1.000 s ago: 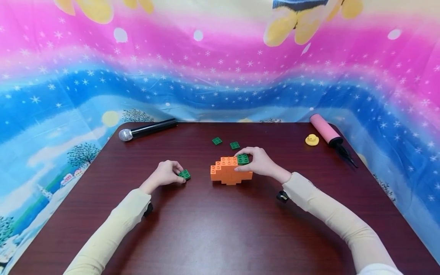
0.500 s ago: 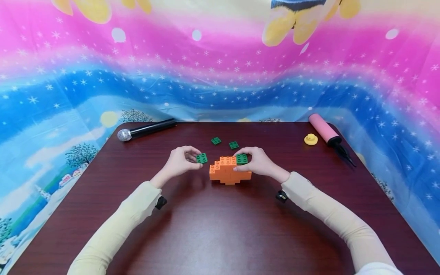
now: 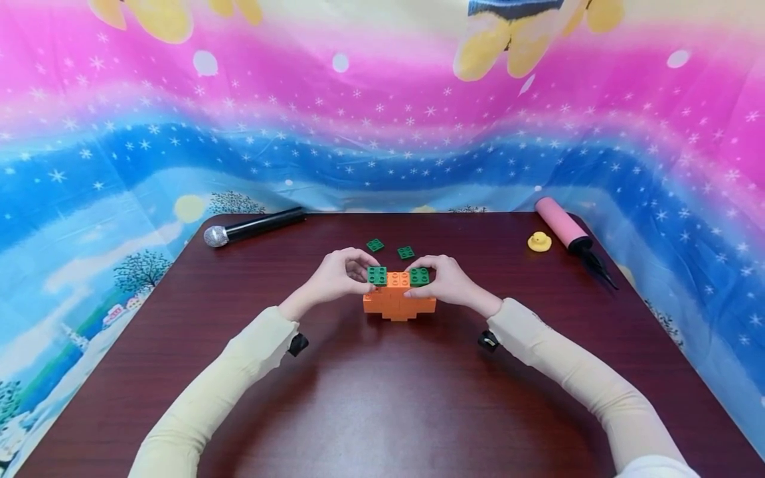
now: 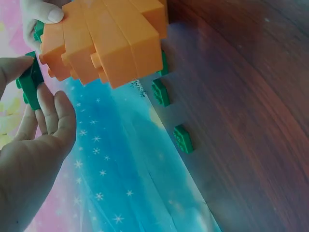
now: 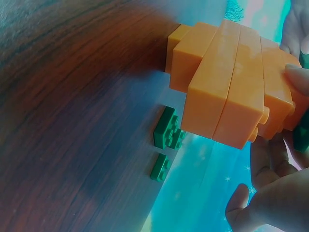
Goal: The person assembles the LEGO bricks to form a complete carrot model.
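Note:
An orange build of toy bricks (image 3: 399, 304), wider across its middle than at its base, stands upright on the table. My left hand (image 3: 339, 273) pinches a green 2x2 brick (image 3: 377, 275) between thumb and fingers, over the build's upper left step. The left wrist view shows a gap between this brick (image 4: 30, 81) and the orange studs. At the upper right step sits another green brick (image 3: 419, 276). Around it my right hand (image 3: 451, 279) grips the build, thumb (image 5: 297, 78) against the orange front and fingers behind.
Two thin green plates (image 3: 374, 245) (image 3: 406, 252) lie behind the build. A third green plate (image 4: 164, 63) shows in the wrist views. Farther back are a microphone (image 3: 255, 227) at left, and a yellow rubber duck (image 3: 539, 241) and pink hand pump (image 3: 562, 222) at right.
My left hand has lifted its green brick from the table at left and carried it right, over the build's left step. The right hand has stayed in place on the build.

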A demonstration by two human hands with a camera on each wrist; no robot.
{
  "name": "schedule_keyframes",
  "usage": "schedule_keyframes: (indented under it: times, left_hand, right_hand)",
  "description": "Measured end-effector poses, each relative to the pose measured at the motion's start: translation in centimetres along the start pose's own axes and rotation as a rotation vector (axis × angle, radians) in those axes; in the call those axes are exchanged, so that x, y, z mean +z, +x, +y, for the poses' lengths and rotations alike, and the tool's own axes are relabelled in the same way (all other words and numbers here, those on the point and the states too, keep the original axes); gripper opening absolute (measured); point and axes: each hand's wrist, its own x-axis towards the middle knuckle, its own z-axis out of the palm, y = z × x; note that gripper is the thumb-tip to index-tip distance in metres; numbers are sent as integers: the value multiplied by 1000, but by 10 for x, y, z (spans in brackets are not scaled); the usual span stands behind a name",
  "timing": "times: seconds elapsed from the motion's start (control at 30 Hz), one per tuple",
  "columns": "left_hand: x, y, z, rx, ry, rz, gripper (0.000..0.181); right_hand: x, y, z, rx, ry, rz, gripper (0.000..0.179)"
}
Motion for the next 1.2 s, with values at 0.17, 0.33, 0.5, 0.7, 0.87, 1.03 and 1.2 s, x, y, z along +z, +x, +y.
schedule_keyframes:
  times: [0.17,0.33,0.5,0.7,0.87,1.03,1.2]
  left_hand:
    - [4,6,-1,-40,-67,-43,36]
    - [6,8,-2,-116,-177,-68,37]
    - [6,9,-3,-164,-225,-72,38]
    - [2,12,-4,-176,-216,-75,38]
    - [1,15,-6,-189,-204,-78,37]
    - [0,17,-6,-170,-173,-83,36]
    - [-2,19,-5,-147,-140,-95,36]
  right_hand:
    - [0,1,2,-9,0,-1,42]
    - [1,2,4,-7,1,-1,41]
    - [1,2,5,-5,7,-7,40]
    - [0,2,4,0,11,-3,40]
    - [1,2,3,-3,12,-4,41]
    - [0,2,2,-6,20,-2,40]
    - [0,2,3,-10,19,-1,40]
